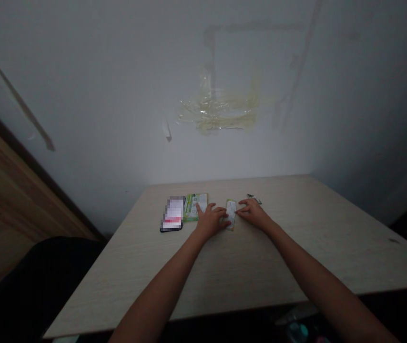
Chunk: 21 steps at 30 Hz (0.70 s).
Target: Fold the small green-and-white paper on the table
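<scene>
1. Head view, the strip in hand: a small, narrow paper or foil packet (231,214) lies on the wooden table (260,276), between the two hands, its long sides running away from the person. It is whitish with faint print and yellowish ends.
2. Head view, left hand: the left hand (211,222) is palm down with its fingers spread wide. Its thumb and nearest fingertips reach the packet's left edge; the outermost finger lies over the right part of a green-and-white printed packet (191,207).
3. Head view, right hand: the right hand (255,214) is partly open, fingers bent and a little apart, with its fingertips at the packet's right edge. Whether they press on it cannot be told.
4. Head view, nearby: a smartphone (173,214) with a dark rim lies just left of the green-and-white printed packet. A small dark-and-white piece (254,198) lies just beyond the right hand.
5. Head view, hard to make out: the phone's screen is pixelated, the print is too small to read, and the right hand partly hides the small piece. The forearms are cut off by the lower edge.
</scene>
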Available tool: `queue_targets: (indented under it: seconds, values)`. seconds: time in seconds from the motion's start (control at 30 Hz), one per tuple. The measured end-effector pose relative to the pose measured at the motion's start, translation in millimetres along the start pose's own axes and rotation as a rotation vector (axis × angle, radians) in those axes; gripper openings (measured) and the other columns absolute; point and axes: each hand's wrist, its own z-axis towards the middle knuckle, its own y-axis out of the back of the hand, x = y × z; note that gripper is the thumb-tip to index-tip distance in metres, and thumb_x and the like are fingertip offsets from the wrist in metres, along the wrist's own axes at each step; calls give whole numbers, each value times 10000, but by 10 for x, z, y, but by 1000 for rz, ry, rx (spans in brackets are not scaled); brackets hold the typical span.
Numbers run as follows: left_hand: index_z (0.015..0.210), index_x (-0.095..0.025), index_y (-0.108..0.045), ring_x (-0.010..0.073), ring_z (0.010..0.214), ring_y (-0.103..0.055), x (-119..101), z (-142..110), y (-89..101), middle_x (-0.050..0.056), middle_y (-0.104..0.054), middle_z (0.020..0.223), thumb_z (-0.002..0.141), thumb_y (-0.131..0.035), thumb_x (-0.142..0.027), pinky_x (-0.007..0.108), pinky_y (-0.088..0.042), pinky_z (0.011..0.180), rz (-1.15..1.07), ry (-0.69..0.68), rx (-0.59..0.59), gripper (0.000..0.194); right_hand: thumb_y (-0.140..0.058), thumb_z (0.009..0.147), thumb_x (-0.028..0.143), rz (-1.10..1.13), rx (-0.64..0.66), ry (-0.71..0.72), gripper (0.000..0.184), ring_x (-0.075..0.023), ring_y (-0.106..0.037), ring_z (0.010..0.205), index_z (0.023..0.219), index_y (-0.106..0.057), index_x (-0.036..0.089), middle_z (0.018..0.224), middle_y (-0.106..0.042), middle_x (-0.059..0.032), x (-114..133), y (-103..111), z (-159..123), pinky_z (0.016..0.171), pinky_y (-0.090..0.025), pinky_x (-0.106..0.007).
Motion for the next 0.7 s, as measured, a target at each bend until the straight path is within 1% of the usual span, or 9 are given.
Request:
queue_targets:
  seconds: [0.1, 0.27, 0.4, 0.53, 0.7]
  values:
    - [1071, -401, -670, 341, 1371, -356, 3, 10, 2, -64, -628, 1327, 840, -619, -544, 834, 48, 1025, -12, -1, 13, 276, -654, 845, 301, -26, -32, -12, 181, -270, -528, 1178, 937, -789, 222, 1231, -633, -123, -15, -25, 14, 1075, -364, -436]
    - [1049, -392, -676, 348, 1369, -356, 11, 23, -7, -61, -635, 1317, 840, -626, -518, 835, 76, 1012, -51, 2, 14, 249, -646, 859, 306, -67, -55, -38, 195, -262, -549, 1154, 956, -783, 206, 1210, -645, -128, -25, -42, 51, 1052, -387, -419]
    - [1054, -391, -674, 351, 1370, -355, 17, 21, -6, -58, -633, 1320, 839, -624, -520, 833, 74, 1015, -55, -5, 16, 255, -616, 886, 306, -99, -76, -63, 212, -257, -551, 1156, 969, -779, 199, 1204, -649, -132, -26, -52, 79, 1045, -394, -402]
    - [1060, -394, -666, 351, 1373, -354, 14, 18, -7, -71, -629, 1321, 845, -612, -530, 853, 67, 994, -44, -9, 13, 259, -557, 925, 306, -152, -61, -60, 263, -251, -545, 1155, 1048, -762, 197, 1220, -644, -131, -5, -49, 92, 1041, -387, -387]
    - [1058, -390, -671, 344, 1382, -345, 10, 18, -11, -56, -624, 1334, 849, -608, -537, 829, 74, 1023, -35, -2, 16, 263, -520, 947, 284, -237, -44, -66, 286, -249, -533, 1157, 1110, -742, 206, 1216, -646, -132, 59, -47, 107, 1042, -366, -379]
